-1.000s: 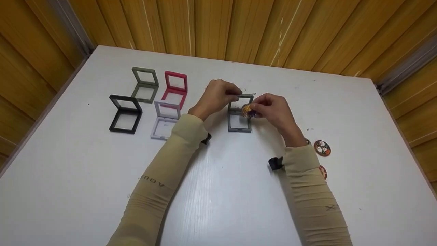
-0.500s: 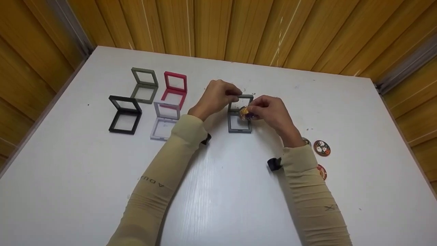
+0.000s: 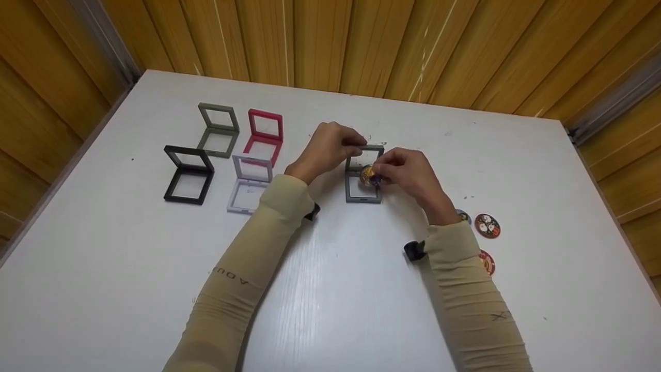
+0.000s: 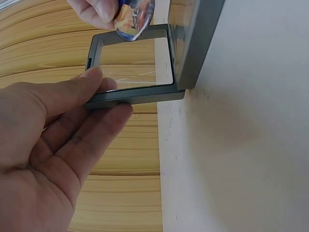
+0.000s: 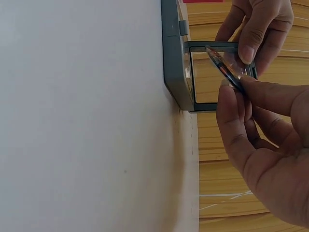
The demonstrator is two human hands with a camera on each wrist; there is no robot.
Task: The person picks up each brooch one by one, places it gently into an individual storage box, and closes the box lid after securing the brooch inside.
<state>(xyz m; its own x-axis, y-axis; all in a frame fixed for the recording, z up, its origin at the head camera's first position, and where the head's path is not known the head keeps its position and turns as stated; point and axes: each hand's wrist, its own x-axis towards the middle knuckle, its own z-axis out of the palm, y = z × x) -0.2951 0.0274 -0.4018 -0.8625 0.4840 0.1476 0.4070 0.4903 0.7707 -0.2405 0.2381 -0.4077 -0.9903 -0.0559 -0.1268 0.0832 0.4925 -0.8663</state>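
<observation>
In the head view, a grey hinged display frame [image 3: 363,200] stands unfolded on the white table, its lower half flat and its upper half raised. My left hand [image 3: 330,145] pinches the raised half at its upper left edge; the left wrist view shows thumb and fingers on either side of the frame's rim [image 4: 140,95]. A shiny round picture badge [image 3: 367,176], orange and dark blue, is pinched between the thumb and fingers of my right hand [image 3: 410,169]. Seen edge-on in the right wrist view, the badge [image 5: 223,67] is tilted in front of the frame's clear window.
Four-sided frames in black [image 3: 187,200], olive [image 3: 219,129], red [image 3: 265,136] and lilac [image 3: 251,181] stand unfolded at left. Round badges lie by my right forearm: one dark [image 3: 488,226], one red [image 3: 486,262], one bluish, partly hidden [image 3: 463,216]. A wood-look wall [image 3: 320,41] borders the table's back.
My right hand has moved slightly left and down with the badge, bringing it over the grey frame's opening in the head view. My left hand keeps its hold on the raised half.
</observation>
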